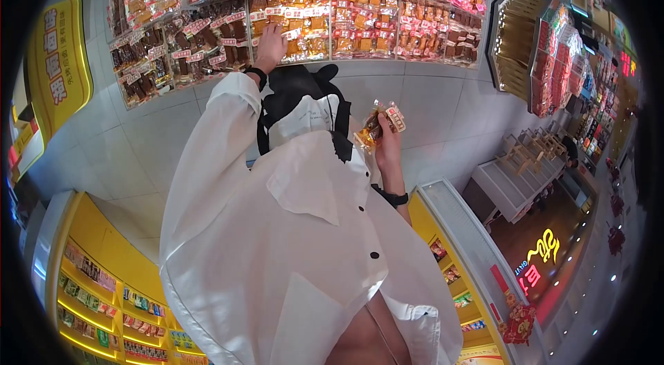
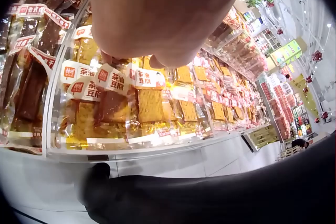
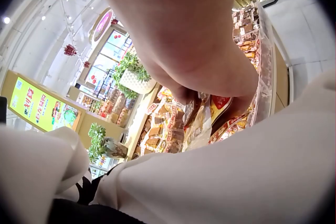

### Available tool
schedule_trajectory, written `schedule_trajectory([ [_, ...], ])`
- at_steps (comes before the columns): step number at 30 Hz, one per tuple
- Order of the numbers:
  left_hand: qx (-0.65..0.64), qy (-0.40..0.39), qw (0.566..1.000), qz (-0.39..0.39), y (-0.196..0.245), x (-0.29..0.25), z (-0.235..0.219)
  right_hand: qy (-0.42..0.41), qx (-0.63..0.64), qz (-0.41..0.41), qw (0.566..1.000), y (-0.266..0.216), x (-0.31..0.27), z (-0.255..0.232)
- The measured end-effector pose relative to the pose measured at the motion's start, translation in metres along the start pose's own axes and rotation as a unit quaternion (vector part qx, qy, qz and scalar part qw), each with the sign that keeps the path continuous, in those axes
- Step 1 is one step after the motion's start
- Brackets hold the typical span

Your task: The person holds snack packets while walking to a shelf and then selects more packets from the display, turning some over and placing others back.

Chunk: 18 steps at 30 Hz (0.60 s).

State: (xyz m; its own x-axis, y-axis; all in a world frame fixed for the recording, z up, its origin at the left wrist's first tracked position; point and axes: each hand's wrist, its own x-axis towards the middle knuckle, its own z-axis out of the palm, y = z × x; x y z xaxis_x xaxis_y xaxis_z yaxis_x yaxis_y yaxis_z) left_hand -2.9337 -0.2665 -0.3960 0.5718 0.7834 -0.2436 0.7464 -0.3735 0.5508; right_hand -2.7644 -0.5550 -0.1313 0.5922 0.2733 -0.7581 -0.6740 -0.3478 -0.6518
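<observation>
My left hand reaches onto the front row of the snack display, its fingers at clear packets of yellow tofu with white-and-red labels. A dark brown packet lies just under that hand in the left wrist view, where the fingertips are mostly hidden. Held out in front of the shirt, my right hand grips snack packets, some brown and some amber, with a red-and-white label showing. Only part of these packets shows below the hand in the right wrist view.
The display bin has clear dividers and several kinds of packets. Dark brown packets fill the compartment to the left. A second octagonal stand is at the right. Yellow shelves curve behind at the lower left.
</observation>
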Motion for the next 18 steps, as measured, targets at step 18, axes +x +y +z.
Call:
schedule_trajectory([
  [18, 0.037, -0.138, 0.986, -0.088, 0.014, 0.101, 0.012, 0.016, 0.012, 0.02, 1.0, 0.002, -0.017, -0.006],
])
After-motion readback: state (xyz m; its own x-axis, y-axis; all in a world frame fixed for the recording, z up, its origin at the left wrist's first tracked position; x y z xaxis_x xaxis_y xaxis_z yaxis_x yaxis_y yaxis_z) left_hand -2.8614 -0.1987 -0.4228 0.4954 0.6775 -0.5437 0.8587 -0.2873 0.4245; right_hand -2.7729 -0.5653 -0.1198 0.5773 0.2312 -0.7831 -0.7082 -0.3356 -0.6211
